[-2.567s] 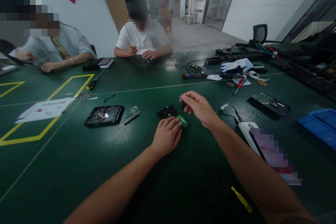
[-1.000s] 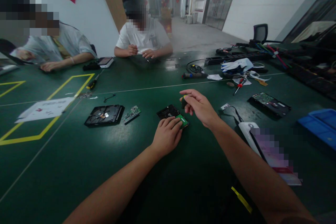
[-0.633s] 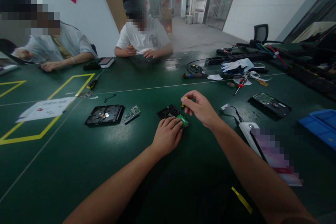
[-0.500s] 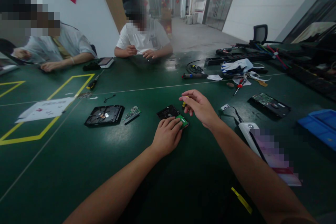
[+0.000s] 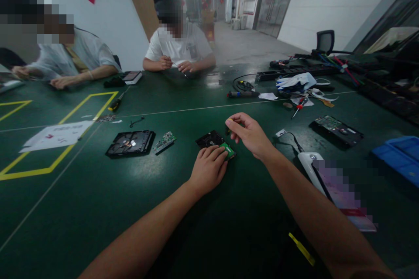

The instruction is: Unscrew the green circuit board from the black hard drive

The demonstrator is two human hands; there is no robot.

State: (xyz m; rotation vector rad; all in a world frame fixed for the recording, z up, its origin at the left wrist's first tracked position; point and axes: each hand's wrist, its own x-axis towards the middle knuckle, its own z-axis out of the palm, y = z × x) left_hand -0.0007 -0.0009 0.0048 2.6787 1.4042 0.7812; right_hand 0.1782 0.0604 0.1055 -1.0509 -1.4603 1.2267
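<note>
My left hand [image 5: 209,170] lies over a black hard drive [image 5: 205,139] at the middle of the green desk [image 5: 81,209], fingers draped across the drive's green circuit board [image 5: 229,151]; I cannot tell whether the thumb closes on its edge. My right hand [image 5: 248,134] hovers by the drive's far right side, its grip clamped, thumb against fingers, on a small yellow-topped tool [image 5: 227,130] I take for a screwdriver; its tip I cannot make out. The step in hand looks like work on a screw there, and I judge the next move calls for a pinned drive, an upright tool and light fingertip turns. A loose board [image 5: 165,142] and a second drive [image 5: 129,144] lie to the left, apart from both hands.
</note>
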